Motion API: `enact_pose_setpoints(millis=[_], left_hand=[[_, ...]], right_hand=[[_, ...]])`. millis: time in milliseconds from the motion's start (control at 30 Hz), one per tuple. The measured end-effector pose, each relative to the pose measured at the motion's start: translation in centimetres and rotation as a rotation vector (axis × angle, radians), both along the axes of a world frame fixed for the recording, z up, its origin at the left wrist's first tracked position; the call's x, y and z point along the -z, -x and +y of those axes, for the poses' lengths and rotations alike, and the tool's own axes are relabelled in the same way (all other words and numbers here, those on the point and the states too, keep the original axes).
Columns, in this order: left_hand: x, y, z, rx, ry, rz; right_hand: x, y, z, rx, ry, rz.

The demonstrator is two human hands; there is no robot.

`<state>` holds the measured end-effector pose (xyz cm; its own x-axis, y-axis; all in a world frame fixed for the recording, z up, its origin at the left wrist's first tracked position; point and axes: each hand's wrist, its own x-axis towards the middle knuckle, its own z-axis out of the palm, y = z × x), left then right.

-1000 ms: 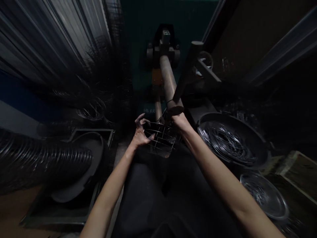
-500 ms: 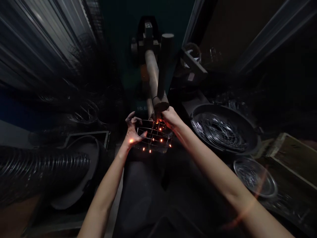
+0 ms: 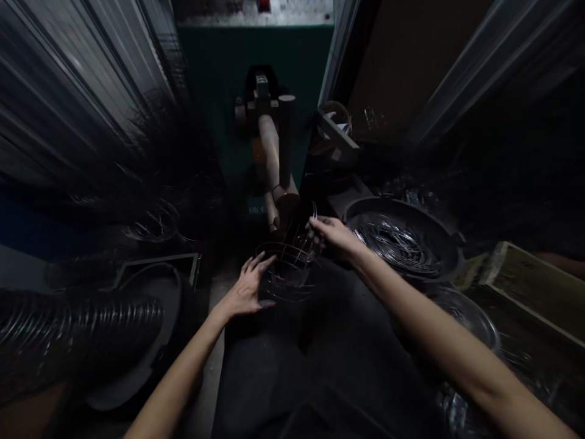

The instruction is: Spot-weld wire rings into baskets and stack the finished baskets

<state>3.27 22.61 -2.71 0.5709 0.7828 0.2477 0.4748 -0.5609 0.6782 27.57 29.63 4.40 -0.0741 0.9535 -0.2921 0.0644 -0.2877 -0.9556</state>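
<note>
A round thin-wire frame (image 3: 292,289) with curved rings and crossing wires is below the end of a metal welding-machine arm (image 3: 273,146). My left hand (image 3: 249,286) is at the frame's left side, fingers stretched and thumb apart, with the fingertips over its rim. Whether they bear its weight cannot be told. My right hand (image 3: 333,235) is closed in a pinch at the upper right of the frame, on a thin curved wire (image 3: 314,210) whose end sticks up past the fingertips. Dimness and blur hide where this wire meets the frame.
A dark round pan (image 3: 448,244) of wire rings stands to the right, with a smaller metal bowl (image 3: 487,323) and a yellowish box (image 3: 534,286) beyond it. At left, many stacked wire rings (image 3: 82,320) lie by a dark basin (image 3: 176,299). The green machine body (image 3: 256,46) rises ahead.
The sparks are gone. The wire frame has come down and away from the machine arm's end. My right hand has moved from under the arm to the right, and now pinches a wire.
</note>
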Motion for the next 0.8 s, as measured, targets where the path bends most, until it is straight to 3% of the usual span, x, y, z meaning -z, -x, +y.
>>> enact_pose_setpoints(millis=[133,233,300,367,467,533,667,800], left_hand=[[-2.9,-3.2,-1.6,-0.191,0.406,-0.308],[-5.0,-6.4,-2.2,-0.175,0.574,-0.448],[-6.1,-7.4,-2.9,-0.138,0.615,-0.442],[-7.2,-7.4,-3.8,-0.114,0.594,-0.369],[-8.9,-6.4,-4.9,-0.114,0.492,-0.231],[-10.0,-5.7,-5.2,-0.124,0.428,-0.197],[-11.5,-4.4,-4.9,-0.239,0.325,-0.235],[-10.4,-3.7,-4.4,-0.277,0.379,-0.267]], right_hand=[[3.1,3.0,-8.9,-0.03,-0.381,-0.305],[4.2,4.1,-13.2,-0.216,-0.5,-0.562],[3.6,2.4,-14.3,-0.438,-0.56,-0.634],[2.0,-0.9,-14.4,-0.499,-0.676,-0.636],[-1.4,-6.3,-12.9,-0.201,-0.822,-0.747],[-3.3,-8.6,-11.6,-0.169,-0.821,-0.804],[-5.7,-9.5,-10.9,-0.477,-0.61,-0.634],[-6.5,-8.3,-13.3,-0.493,-0.289,-0.422]])
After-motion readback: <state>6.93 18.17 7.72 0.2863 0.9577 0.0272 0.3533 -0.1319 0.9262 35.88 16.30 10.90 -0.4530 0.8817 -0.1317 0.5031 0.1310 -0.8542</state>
